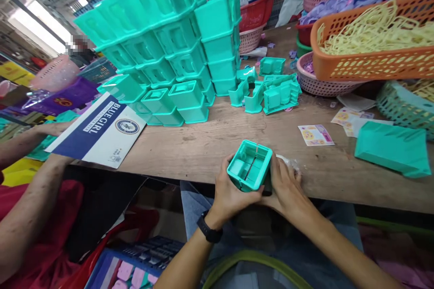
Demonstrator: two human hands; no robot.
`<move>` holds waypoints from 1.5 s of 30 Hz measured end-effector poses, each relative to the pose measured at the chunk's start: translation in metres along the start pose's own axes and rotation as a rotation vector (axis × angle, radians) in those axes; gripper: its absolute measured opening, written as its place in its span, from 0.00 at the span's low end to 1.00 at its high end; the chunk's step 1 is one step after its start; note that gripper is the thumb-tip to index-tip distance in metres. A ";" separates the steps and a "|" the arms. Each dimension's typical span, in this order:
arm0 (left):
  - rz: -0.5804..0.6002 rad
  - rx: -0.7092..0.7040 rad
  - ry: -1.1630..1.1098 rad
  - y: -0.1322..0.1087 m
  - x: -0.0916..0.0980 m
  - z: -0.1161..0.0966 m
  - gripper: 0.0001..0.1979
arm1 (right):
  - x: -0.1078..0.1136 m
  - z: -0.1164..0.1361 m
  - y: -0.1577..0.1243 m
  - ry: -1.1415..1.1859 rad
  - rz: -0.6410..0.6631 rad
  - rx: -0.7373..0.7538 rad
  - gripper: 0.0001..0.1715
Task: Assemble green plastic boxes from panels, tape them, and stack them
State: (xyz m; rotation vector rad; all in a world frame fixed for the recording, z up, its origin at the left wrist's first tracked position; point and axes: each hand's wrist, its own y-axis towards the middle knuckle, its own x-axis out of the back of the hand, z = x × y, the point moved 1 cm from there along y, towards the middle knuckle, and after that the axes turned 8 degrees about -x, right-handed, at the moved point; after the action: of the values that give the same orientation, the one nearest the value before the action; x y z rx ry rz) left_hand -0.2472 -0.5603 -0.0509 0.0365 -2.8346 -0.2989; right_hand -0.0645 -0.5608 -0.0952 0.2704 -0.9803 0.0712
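Note:
Both my hands hold one teal plastic box point(250, 164) at the near edge of the wooden table point(217, 144). My left hand point(229, 189), with a black watch on its wrist, grips the box's left side and underside. My right hand point(285, 185) presses against its right side. The box is tilted with its open, ribbed inside facing up toward me. A big stack of the same teal boxes point(166, 49) rises at the back left of the table. Loose teal parts point(267, 90) lie behind the held box.
An orange basket of cream plastic pieces point(373, 40) and pink baskets point(322, 79) stand at the right. A teal lid point(393, 149) and sticker sheets point(316, 135) lie on the table's right. A blue-and-white box point(101, 131) lies at left under another person's arm point(30, 198).

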 end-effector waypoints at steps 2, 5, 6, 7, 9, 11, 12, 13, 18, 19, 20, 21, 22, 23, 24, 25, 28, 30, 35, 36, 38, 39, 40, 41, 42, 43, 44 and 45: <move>0.065 -0.051 -0.028 0.005 0.010 0.000 0.42 | 0.014 -0.012 0.009 0.124 0.100 0.033 0.61; 0.151 -0.204 -0.002 0.011 0.023 0.002 0.42 | 0.033 -0.020 0.031 0.393 0.218 0.075 0.61; 0.170 -0.246 0.009 0.012 0.025 0.003 0.42 | 0.036 -0.018 0.038 0.474 0.233 0.076 0.62; 0.188 -0.269 0.015 0.013 0.026 0.004 0.43 | 0.038 -0.014 0.044 0.546 0.240 0.066 0.63; 0.209 -0.242 0.013 0.011 0.026 0.006 0.43 | 0.035 -0.002 0.053 0.671 0.253 0.008 0.57; 0.202 -0.180 0.002 0.006 0.022 0.007 0.43 | 0.029 0.013 0.057 0.774 0.226 -0.065 0.46; 0.185 -0.152 -0.008 0.003 0.020 0.007 0.42 | 0.027 0.020 0.056 0.808 0.197 -0.099 0.40; 0.160 -0.127 -0.019 0.000 0.016 0.007 0.42 | 0.025 0.025 0.056 0.831 0.156 -0.128 0.35; 0.054 -0.096 -0.006 -0.006 0.006 0.008 0.40 | 0.023 0.037 0.050 0.826 0.021 -0.177 0.25; 0.058 -0.108 0.005 -0.006 0.006 0.008 0.39 | 0.023 0.036 0.049 0.815 0.010 -0.177 0.24; 0.066 -0.122 0.014 -0.005 0.007 0.008 0.39 | 0.024 0.034 0.049 0.804 0.005 -0.177 0.24; 0.072 -0.134 0.021 -0.004 0.008 0.007 0.38 | 0.024 0.032 0.049 0.796 0.008 -0.177 0.24; 0.072 -0.144 0.027 -0.003 0.010 0.007 0.38 | 0.026 0.030 0.049 0.788 0.028 -0.176 0.24; 0.070 -0.152 0.029 -0.003 0.011 0.007 0.38 | 0.027 0.027 0.049 0.780 0.060 -0.170 0.25; 0.070 -0.161 0.028 -0.002 0.012 0.006 0.38 | 0.029 0.024 0.050 0.770 0.103 -0.163 0.26; 0.073 -0.169 0.022 -0.002 0.013 0.006 0.38 | 0.031 0.021 0.051 0.758 0.143 -0.155 0.28; 0.080 -0.195 0.009 -0.001 0.013 0.006 0.39 | 0.037 0.019 0.055 0.772 0.189 -0.165 0.32; 0.089 -0.206 0.001 -0.001 0.012 0.007 0.39 | 0.038 0.023 0.058 0.824 0.155 -0.193 0.35; 0.109 -0.216 -0.072 0.000 0.013 0.008 0.38 | 0.030 0.038 0.058 0.812 -0.064 -0.277 0.38; 0.110 -0.224 -0.093 0.001 0.013 0.008 0.38 | 0.029 0.039 0.057 0.779 -0.094 -0.275 0.39; 0.118 -0.235 -0.126 0.001 0.013 0.008 0.38 | 0.029 0.038 0.056 0.697 -0.126 -0.239 0.38; 0.124 -0.236 -0.142 0.001 0.013 0.008 0.37 | 0.029 0.037 0.056 0.654 -0.145 -0.214 0.38; 0.131 -0.234 -0.160 0.001 0.012 0.008 0.37 | 0.030 0.035 0.056 0.612 -0.167 -0.191 0.38; 0.140 -0.229 -0.177 0.001 0.011 0.009 0.37 | 0.030 0.034 0.056 0.575 -0.186 -0.170 0.38; 0.149 -0.224 -0.192 0.001 0.010 0.009 0.36 | 0.031 0.033 0.056 0.544 -0.204 -0.152 0.38; 0.150 -0.220 -0.200 0.001 0.010 0.010 0.37 | 0.031 0.032 0.056 0.521 -0.222 -0.137 0.38; 0.146 -0.212 -0.196 0.001 0.009 0.010 0.38 | 0.030 0.031 0.056 0.506 -0.235 -0.125 0.37; 0.139 -0.201 -0.182 0.000 0.008 0.009 0.39 | 0.030 0.031 0.056 0.497 -0.244 -0.117 0.36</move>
State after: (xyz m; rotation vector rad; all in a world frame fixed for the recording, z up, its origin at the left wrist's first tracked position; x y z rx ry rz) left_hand -0.2579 -0.5585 -0.0574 -0.2406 -2.9505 -0.5807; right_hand -0.0832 -0.5169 -0.0435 0.2467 -0.4508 -0.1368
